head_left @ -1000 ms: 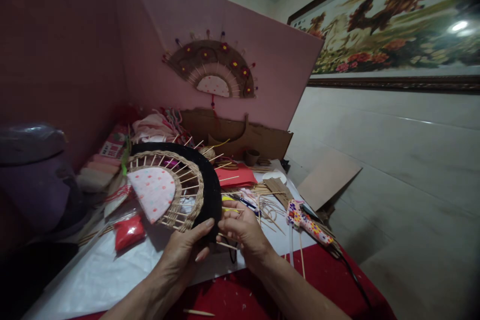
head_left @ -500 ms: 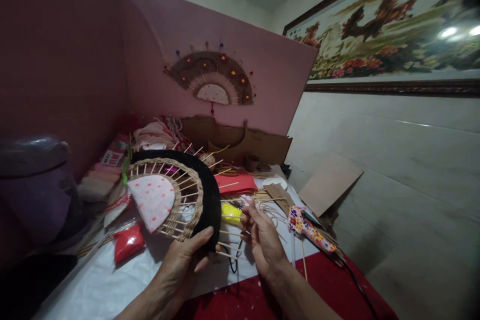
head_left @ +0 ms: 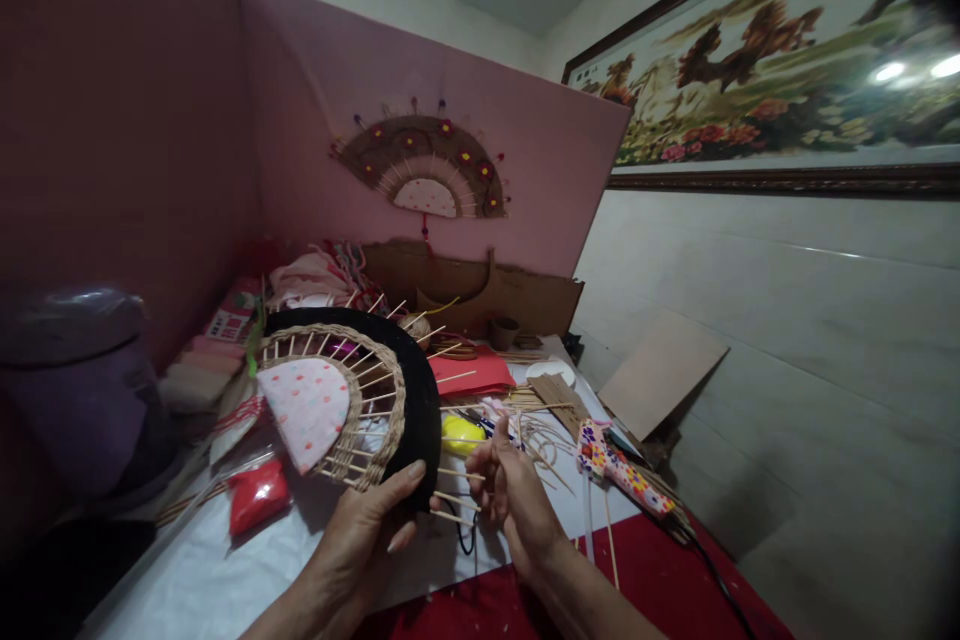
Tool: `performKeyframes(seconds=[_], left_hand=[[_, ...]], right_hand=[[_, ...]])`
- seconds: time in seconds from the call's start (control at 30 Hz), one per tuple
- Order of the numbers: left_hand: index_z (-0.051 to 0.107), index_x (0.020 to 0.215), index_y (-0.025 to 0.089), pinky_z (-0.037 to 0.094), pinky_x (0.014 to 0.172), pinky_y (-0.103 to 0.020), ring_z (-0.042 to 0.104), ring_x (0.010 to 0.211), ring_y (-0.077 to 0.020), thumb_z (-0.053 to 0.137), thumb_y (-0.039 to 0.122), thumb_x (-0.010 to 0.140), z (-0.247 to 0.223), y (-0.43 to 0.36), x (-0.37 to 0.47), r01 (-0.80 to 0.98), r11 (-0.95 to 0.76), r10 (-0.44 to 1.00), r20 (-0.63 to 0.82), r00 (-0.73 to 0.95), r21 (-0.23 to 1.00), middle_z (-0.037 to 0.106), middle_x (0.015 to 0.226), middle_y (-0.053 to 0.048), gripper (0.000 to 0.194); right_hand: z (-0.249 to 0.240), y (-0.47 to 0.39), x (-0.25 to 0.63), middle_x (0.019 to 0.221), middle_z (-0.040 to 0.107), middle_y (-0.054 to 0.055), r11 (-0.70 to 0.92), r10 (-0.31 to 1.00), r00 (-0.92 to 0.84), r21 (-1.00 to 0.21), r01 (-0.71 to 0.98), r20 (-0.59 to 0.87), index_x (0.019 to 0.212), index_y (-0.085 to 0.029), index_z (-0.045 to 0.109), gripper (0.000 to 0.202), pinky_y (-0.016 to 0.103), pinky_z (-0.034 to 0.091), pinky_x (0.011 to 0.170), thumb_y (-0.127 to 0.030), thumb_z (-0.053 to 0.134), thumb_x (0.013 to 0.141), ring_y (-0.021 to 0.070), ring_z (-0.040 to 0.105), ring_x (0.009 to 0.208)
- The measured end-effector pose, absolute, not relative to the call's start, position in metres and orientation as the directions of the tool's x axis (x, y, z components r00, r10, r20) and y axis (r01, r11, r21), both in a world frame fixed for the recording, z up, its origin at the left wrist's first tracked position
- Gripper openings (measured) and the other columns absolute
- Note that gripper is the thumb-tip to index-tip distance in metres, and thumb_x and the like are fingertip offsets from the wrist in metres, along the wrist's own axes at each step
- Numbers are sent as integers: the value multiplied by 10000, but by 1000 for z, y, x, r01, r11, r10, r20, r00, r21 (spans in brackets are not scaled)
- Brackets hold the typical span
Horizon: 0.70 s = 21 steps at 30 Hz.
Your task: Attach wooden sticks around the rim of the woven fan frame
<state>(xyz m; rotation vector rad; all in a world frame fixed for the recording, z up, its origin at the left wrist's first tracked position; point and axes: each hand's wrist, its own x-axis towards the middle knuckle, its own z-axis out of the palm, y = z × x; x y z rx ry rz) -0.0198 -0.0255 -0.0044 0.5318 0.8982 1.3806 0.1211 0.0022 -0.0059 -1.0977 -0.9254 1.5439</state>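
R hand (head_left: 517, 490) off fan's (head_left: 319, 400) black rim (head_left: 426, 410) vs 1 s ago: half-curled by stick tips (head_left: 466, 500), can't tell if gripping any. L hand (head_left: 360, 520) pinches rim; fan's above desk (head_left: 424, 565), back from front edge. Risks: one-sided grip cd let it tip; R hand cd snag/bend tips.

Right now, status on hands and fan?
Left hand grips woven fan by black band. Right hand at fan's sticks, contact unclear. Yellow packet just beyond sticks.
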Motion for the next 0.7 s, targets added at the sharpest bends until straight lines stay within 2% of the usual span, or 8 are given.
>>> performKeyframes(seconds=[0.13, 0.23, 0.33, 0.43, 0.53, 0.7], left_hand=[[632, 739, 99, 246, 300, -133, 505, 406, -74, 707, 230, 617, -8, -26, -21, -598, 145, 980, -196, -20, 788, 625, 561, -43, 193], [636, 724, 89, 259, 312, -131, 433, 350, -38, 685, 261, 650, -10, -25, -23, -598, 158, 984, -179, 25, 786, 619, 532, -42, 193], [642, 736, 91, 251, 305, -127, 449, 367, -46, 705, 254, 623, -9, -25, -23, -609, 165, 980, -199, 13, 776, 619, 537, -39, 208], [639, 693, 83, 245, 298, -124, 438, 352, -40, 709, 253, 616, -8, -25, -23, -596, 183, 975, -223, 8, 782, 622, 528, -46, 199], [636, 668, 79, 249, 291, -127, 460, 359, -54, 720, 237, 596, -6, -25, -22, -594, 201, 969, -248, 3, 779, 620, 517, -49, 194], [646, 751, 103, 258, 293, -129, 500, 400, -73, 728, 205, 583, -5, -25, -22, -616, 192, 971, -240, 5, 764, 633, 552, -37, 213]], right_hand=[[-5, -1, 121, 550, 518, -11, -122, 972, -221, -971, -204, -75, 685, -130, 551, 465, 164, 218, 367, -589, 607, 633, 37, 399, 394], [-6, -4, 118, 537, 518, -21, 22, 978, -206, -995, -96, 42, 625, -133, 539, 364, 176, 290, 410, -456, 705, 599, 56, 441, 430], [-7, -9, 115, 547, 534, -14, 121, 978, -163, -991, -56, 128, 603, -141, 530, 311, 209, 380, 492, -413, 669, 658, 106, 532, 500], [-4, -13, 113, 576, 560, 0, 161, 976, -144, -987, -29, 163, 628, -146, 544, 276, 230, 409, 535, -398, 625, 705, 142, 579, 563], [0, -14, 113, 567, 575, 3, 177, 977, -124, -984, 5, 175, 634, -145, 555, 258, 219, 388, 519, -383, 618, 712, 131, 560, 549], [1, -13, 114, 543, 522, -25, 198, 976, -95, -980, 31, 194, 614, -146, 550, 249, 202, 351, 488, -364, 618, 712, 91, 475, 498]])
